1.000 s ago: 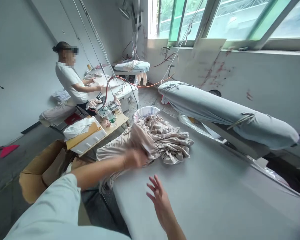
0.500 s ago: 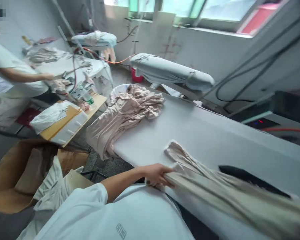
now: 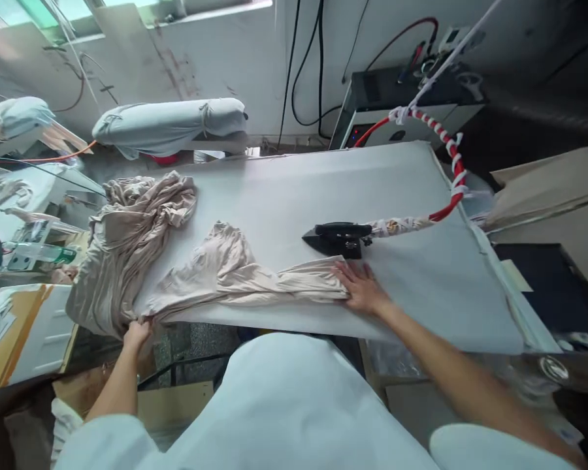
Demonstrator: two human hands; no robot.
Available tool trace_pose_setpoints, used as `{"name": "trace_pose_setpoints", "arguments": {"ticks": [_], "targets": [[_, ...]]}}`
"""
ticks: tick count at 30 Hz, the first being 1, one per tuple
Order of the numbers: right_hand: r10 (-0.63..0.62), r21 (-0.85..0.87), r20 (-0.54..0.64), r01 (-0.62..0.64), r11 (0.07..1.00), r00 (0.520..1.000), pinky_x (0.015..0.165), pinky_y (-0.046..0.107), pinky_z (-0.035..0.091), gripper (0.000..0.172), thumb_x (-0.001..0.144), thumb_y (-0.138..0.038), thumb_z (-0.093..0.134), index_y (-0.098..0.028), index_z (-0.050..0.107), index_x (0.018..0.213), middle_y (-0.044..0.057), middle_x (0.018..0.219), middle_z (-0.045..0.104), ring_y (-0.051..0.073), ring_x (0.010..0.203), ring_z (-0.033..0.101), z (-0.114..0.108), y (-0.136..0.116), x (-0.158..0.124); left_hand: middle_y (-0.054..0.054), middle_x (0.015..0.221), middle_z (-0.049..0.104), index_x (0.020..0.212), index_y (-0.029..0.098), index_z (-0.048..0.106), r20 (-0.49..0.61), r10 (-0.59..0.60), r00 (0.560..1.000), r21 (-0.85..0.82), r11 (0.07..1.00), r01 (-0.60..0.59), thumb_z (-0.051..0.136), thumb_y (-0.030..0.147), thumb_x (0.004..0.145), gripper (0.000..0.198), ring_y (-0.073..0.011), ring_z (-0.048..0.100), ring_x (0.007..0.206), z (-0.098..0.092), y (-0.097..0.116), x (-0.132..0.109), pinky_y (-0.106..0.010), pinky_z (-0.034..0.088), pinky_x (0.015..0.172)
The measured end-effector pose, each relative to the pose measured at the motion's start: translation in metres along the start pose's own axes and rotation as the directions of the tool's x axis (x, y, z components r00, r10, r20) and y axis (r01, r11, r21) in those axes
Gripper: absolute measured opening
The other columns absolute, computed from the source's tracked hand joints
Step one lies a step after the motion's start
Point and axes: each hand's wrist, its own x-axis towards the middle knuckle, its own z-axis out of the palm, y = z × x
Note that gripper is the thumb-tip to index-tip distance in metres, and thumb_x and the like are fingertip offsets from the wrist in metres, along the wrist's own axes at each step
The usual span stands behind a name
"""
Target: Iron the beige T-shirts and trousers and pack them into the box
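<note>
So, my left hand (image 3: pixel 137 336) is pinched shut on a beige garment (image 3: pixel 235 281) at the near edge of the grey padded bench (image 3: pixel 396 183), while my right hand (image 3: pixel 360 287) lies open and flat, fingers spread, pressing on the garment's stretched length. That length runs across the bench from a crumpled heap at the left end. Just beside my right hand, a black steam iron (image 3: pixel 336 238) sits on the bench, apart from my hands, its red-and-white cord (image 3: pixel 453 176) curving away.
</note>
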Motion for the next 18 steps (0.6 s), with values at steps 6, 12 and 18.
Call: {"name": "trace_pose_setpoints", "arguments": {"ticks": [6,12,18], "targets": [[0.773,0.561,-0.089,-0.61,0.56,0.628,0.099,0.046,0.055,0.05,0.096,-0.06,0.056,-0.017,0.078,0.112,0.021,0.108,0.078,0.034,0.102,0.071,0.016,0.026,-0.047,-0.014,0.102,0.074,0.1,0.02,0.074,-0.173,0.449,0.876,-0.054,0.884,-0.464,0.057,0.037,0.1,0.023,-0.0356,0.072,0.106,0.082,0.156,-0.122,-0.052,0.056,0.097],[0.468,0.815,0.374,-0.524,0.246,0.801,0.054,0.029,0.039,0.047,0.085,-0.064,0.069,-0.023,0.056,0.067,0.003,0.058,0.052,0.016,0.056,0.045,-0.037,0.011,0.051,-0.013,0.119,0.076,0.12,0.02,0.076,0.27,0.951,0.151,-0.424,0.258,-0.868,0.077,0.044,0.097,0.033,-0.0283,0.071,0.11,0.161,0.406,-0.231,-0.04,0.056,0.099],[0.266,0.975,0.132,-0.174,0.141,0.955,0.054,0.026,0.03,0.06,0.078,-0.073,0.081,-0.019,0.074,0.103,0.0,0.077,0.062,0.01,0.058,0.038,-0.071,0.016,0.036,0.003,0.062,0.038,0.067,0.02,0.047,0.496,0.816,0.298,-0.603,0.571,-0.558,0.059,0.056,0.104,0.053,-0.0119,0.036,0.06,0.126,0.483,-0.206,-0.028,0.028,0.059]]}}
